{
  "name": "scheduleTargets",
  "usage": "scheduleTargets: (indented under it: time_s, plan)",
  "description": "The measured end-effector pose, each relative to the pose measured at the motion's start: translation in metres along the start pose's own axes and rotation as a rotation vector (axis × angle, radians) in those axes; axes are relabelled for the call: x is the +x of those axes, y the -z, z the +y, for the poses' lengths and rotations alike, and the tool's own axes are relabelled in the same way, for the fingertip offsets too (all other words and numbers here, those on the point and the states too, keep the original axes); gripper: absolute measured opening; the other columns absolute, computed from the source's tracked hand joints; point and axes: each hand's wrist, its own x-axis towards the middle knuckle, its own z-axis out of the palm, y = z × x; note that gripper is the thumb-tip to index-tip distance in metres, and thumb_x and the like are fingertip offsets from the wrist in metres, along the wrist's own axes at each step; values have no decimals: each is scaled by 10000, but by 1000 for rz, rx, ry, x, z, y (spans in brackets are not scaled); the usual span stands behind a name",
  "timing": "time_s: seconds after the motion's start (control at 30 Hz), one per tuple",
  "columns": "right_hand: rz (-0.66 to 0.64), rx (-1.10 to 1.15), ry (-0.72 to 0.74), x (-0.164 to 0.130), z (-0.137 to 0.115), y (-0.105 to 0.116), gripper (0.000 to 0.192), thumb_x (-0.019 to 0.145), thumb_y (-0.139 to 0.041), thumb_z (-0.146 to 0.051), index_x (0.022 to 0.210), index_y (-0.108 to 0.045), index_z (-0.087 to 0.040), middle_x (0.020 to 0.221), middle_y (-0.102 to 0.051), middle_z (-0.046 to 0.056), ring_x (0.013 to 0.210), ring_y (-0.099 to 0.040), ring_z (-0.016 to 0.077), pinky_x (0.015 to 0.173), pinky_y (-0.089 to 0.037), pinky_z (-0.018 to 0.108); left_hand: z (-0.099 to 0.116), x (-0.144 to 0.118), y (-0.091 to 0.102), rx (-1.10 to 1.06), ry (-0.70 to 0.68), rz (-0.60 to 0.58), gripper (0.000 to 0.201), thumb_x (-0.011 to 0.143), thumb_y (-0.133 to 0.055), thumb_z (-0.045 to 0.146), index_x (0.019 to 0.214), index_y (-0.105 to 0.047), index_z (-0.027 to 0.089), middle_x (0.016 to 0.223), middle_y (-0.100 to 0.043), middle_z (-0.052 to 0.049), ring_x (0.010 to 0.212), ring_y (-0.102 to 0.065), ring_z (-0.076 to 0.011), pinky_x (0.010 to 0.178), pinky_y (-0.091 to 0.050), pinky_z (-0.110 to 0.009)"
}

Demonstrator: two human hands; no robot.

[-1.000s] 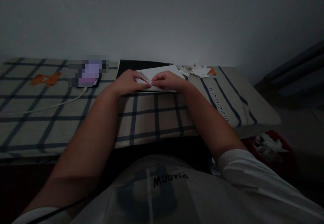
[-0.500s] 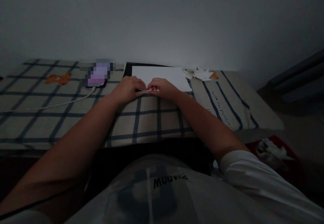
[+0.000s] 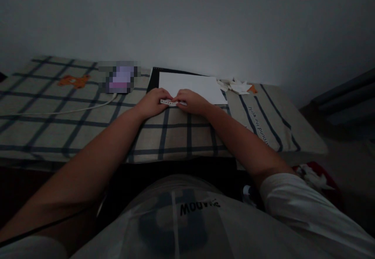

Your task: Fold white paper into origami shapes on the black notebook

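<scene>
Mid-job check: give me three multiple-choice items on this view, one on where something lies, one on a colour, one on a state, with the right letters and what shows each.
1. Where do the small white paper scraps lie, next to the white sheet?
A. To its right, by the wall
B. On the phone
C. In the person's lap

2. What colour are the lines on the checked cloth?
A. Red
B. Dark blue
C. Yellow

3. How is the narrow paper strip held?
A. Lying loose, untouched
B. By the left hand alone
C. Between the left hand and the right hand, low over the cloth

Answers:
1. A, the scraps sit just past the sheet's right edge, near the wall.
2. B, the grid lines read dark blue on beige.
3. C, fingers of both hands meet on the strip's ends.
</scene>
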Motion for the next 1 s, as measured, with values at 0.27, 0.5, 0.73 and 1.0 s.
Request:
scheduleTargets:
  time_s: [0.27, 0.5, 0.73, 1.0]
  plan:
    - [-54, 34, -91, 13, -8, 5, 150, 1051, -753, -242, 1110, -870, -169, 1105, -783, 101, 1056, -648, 238, 1028, -485, 383, -2, 0, -5, 59, -53, -1, 408, 960, -618, 460, 1126, -889, 204, 1252, -874, -142, 1192, -782, -319, 1148, -601, -489]
    - [-59, 32, -54, 4, -7, 17, 138, 1050, -729, -218, 1070, -853, -160, 1069, -787, 92, 1012, -655, 224, 977, -485, 363, 1, -3, -3, 39, -71, -18, 468, 1015, -587, 505, 1187, -900, 202, 1306, -863, -151, 1260, -770, -327, 1194, -578, -519]
    - [-97, -196, 42, -14, -5, 23, 245, 1030, -646, -119, 1108, -876, -153, 1147, -792, 152, 1085, -642, 278, 999, -480, 402, 6, -7, -4, 84, -135, -27, 445, 1042, -570, 431, 1239, -921, 241, 1404, -858, -126, 1332, -783, -320, 1188, -610, -519]
    - [-15, -248, 60, -25, -1, 17, 304, 1119, -578, -194, 1136, -879, -155, 1196, -801, 172, 1105, -642, 290, 962, -491, 415, 16, -7, -2, 194, -53, -13, 440, 1090, -551, 388, 1260, -930, 242, 1394, -878, -128, 1354, -807, -353, 1164, -639, -536]
